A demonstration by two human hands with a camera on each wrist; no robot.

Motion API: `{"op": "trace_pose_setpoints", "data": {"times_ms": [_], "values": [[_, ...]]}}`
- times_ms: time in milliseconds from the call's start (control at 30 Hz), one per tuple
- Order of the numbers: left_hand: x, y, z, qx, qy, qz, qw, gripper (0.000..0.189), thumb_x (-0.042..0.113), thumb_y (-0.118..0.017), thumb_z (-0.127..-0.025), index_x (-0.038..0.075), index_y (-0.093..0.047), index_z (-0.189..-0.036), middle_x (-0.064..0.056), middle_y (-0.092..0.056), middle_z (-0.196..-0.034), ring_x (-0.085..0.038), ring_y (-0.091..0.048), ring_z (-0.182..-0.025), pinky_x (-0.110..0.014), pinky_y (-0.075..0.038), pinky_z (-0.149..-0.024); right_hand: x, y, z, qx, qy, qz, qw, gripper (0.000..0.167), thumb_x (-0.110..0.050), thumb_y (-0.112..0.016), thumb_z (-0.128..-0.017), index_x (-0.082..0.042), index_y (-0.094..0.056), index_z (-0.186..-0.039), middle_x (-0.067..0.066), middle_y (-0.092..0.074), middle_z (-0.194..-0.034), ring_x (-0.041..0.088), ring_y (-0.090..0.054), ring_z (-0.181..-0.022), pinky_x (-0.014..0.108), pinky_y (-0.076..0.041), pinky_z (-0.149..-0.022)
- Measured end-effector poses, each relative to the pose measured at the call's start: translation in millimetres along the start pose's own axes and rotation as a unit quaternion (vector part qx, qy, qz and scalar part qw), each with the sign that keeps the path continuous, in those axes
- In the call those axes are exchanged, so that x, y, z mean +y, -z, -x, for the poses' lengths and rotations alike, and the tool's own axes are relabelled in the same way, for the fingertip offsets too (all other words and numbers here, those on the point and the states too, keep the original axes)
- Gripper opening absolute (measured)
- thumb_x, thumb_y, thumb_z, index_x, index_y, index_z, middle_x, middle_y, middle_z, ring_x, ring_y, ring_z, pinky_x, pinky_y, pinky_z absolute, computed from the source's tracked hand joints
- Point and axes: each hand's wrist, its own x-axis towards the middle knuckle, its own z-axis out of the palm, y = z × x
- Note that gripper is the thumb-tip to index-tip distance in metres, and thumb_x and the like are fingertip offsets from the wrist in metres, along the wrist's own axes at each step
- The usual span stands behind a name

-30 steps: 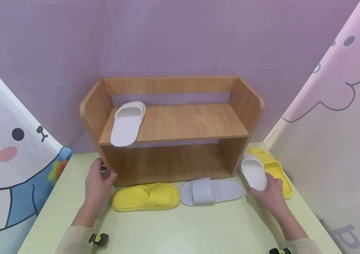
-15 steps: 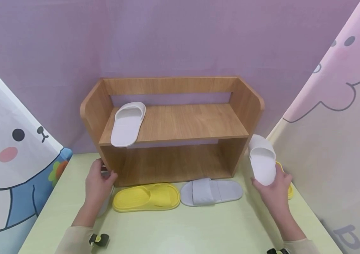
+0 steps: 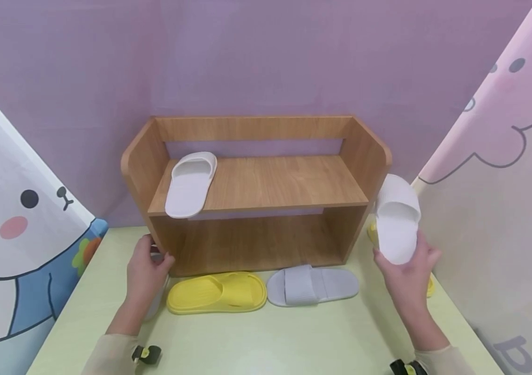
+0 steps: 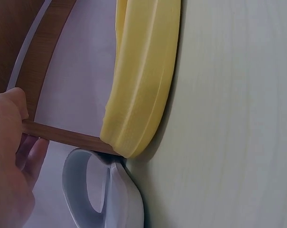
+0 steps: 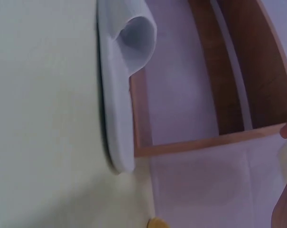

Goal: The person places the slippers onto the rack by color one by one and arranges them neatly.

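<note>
L hand (image 3: 146, 268), fingers curled, pinches 2-tier brown wooden rack (image 3: 275, 182); R hand (image 3: 408, 276), thumb & fingers rd heel, grips 1 white ribbed-strap slipper (image 3: 396, 229).

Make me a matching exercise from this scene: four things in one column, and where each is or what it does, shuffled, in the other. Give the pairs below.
Column 1
1. right hand
2. front yellow slipper
3. left hand
4. upper shelf

Column 2
A. lies on the table along the front of the wooden rack
B. bears a white slipper
C. holds up another white slipper
D. grips the rack's side panel

Pairs: 1-C, 2-A, 3-D, 4-B
</note>
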Motion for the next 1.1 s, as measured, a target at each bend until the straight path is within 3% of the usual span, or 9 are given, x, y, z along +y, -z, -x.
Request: {"op": "trace_pose_setpoints", "data": {"times_ms": [100, 200, 367, 533, 833, 1100], "values": [[-0.1, 0.0, -0.4, 0.000, -0.002, -0.001, 1.0000, 0.053, 0.006, -0.076, -0.097, 0.003, -0.051, -0.145, -0.019, -0.062, -0.134, -0.040, -0.067, -0.119, -0.060, -0.065, -0.092, -7, -1, -0.9, 0.028, 0.022, -0.016, 0.9992, 0.109, -0.010, -0.099, -0.074, -0.033, -0.047, -0.167, 0.015, -0.037, -0.143, 0.016, -0.038, -0.126, 0.042, -0.039, -0.097], [-1.0, 0.0, -0.5, -0.001, -0.001, -0.001, 1.0000, 0.053, 0.006, -0.076, -0.097, 0.003, -0.051, -0.144, -0.020, -0.062, -0.134, -0.040, -0.066, -0.119, -0.061, -0.065, -0.092, -13, -4, -2.6, 0.053, 0.044, -0.032, 0.9971, 0.112, -0.009, -0.100, -0.073, -0.039, -0.046, -0.167, 0.003, -0.039, -0.141, 0.011, -0.038, -0.125, 0.037, -0.038, -0.097], [-2.4, -1.4, -0.5, 0.001, -0.006, 0.001, 1.0000, 0.053, 0.006, -0.076, -0.097, 0.003, -0.051, -0.144, -0.020, -0.061, -0.134, -0.041, -0.066, -0.119, -0.062, -0.064, -0.091, -20, -6, -7.0, 0.085, 0.087, -0.068, 0.9903, 0.113, -0.008, -0.099, -0.073, -0.039, -0.045, -0.167, -0.014, -0.033, -0.140, 0.012, -0.042, -0.127, 0.029, -0.040, -0.097], [-1.0, -0.6, -0.5, 0.001, -0.007, 0.001, 1.0000, 0.053, 0.006, -0.077, -0.097, 0.003, -0.051, -0.144, -0.020, -0.061, -0.134, -0.043, -0.066, -0.119, -0.062, -0.064, -0.091, -28, -5, -12.7, 0.108, 0.117, -0.092, 0.9829, 0.115, -0.001, -0.098, -0.070, -0.034, -0.046, -0.167, -0.012, -0.033, -0.142, 0.013, -0.042, -0.131, 0.028, -0.041, -0.099], [-1.8, -1.0, -0.1, 0.001, -0.006, 0.000, 1.0000, 0.053, 0.006, -0.076, -0.097, 0.003, -0.051, -0.144, -0.020, -0.062, -0.134, -0.041, -0.066, -0.119, -0.062, -0.065, -0.091, -82, 6, -3.7, 0.136, 0.159, -0.123, 0.9701, 0.105, 0.010, -0.092, -0.070, -0.010, -0.050, -0.165, -0.004, -0.034, -0.139, 0.015, -0.041, -0.132, 0.028, -0.040, -0.105], [-2.8, -1.7, -0.8, 0.005, -0.008, -0.003, 0.9999, 0.053, 0.007, -0.078, -0.097, 0.003, -0.052, -0.142, -0.020, -0.062, -0.132, -0.041, -0.066, -0.118, -0.062, -0.065, -0.091, -96, 5, -2.0, 0.152, 0.171, -0.142, 0.9630, 0.106, 0.010, -0.092, -0.068, -0.017, -0.054, -0.163, -0.003, -0.038, -0.139, 0.017, -0.042, -0.134, 0.030, -0.040, -0.108]]}}
